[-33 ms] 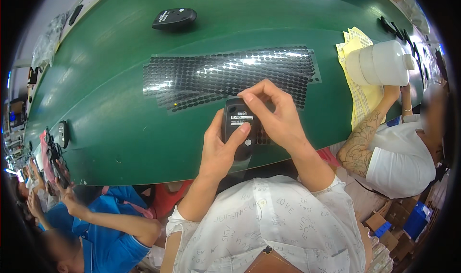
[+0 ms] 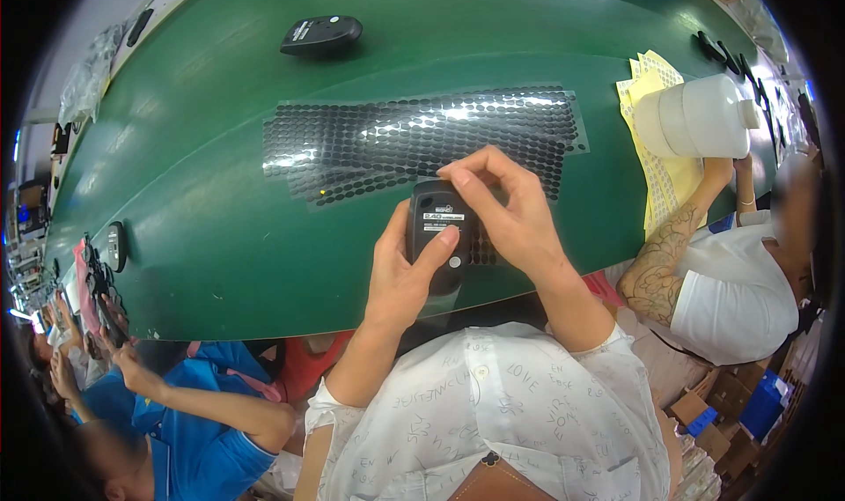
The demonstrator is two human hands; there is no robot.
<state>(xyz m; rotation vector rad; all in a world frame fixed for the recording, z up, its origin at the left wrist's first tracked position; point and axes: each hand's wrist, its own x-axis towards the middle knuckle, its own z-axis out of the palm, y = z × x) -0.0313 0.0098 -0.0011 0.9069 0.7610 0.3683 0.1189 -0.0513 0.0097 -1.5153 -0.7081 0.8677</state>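
The work on the held mouse (image 2: 429, 203) looks partway along: its upturned underside already bears a pale label (image 2: 443, 216) and a white round sticker (image 2: 455, 261), while its 12 o'clock end seems unfinished, with fingers busy there. The left hand (image 2: 399, 276) wraps the mouse, thumb laid across the underside; the right hand (image 2: 518, 217) has thumb and forefinger brought close together at that far edge. Sheets of black ovals (image 2: 387, 131) lie at 12 o'clock from the mouse, many rows unused, so plenty of stock seems left. A second mouse (image 2: 321, 36) rests at 11 o'clock, also underside up with a white dot; whether it is finished is unclear.

Whether the right fingertips pinch a black oval, I cannot tell. Any black pads on the mouse's dark case are hard to make out. The left fingers are mostly hidden beneath it. At 2 o'clock a white bottle (image 2: 695, 118) covers part of the yellow sheets (image 2: 660, 184), and things near the left rim, around 9 o'clock, are small and bent
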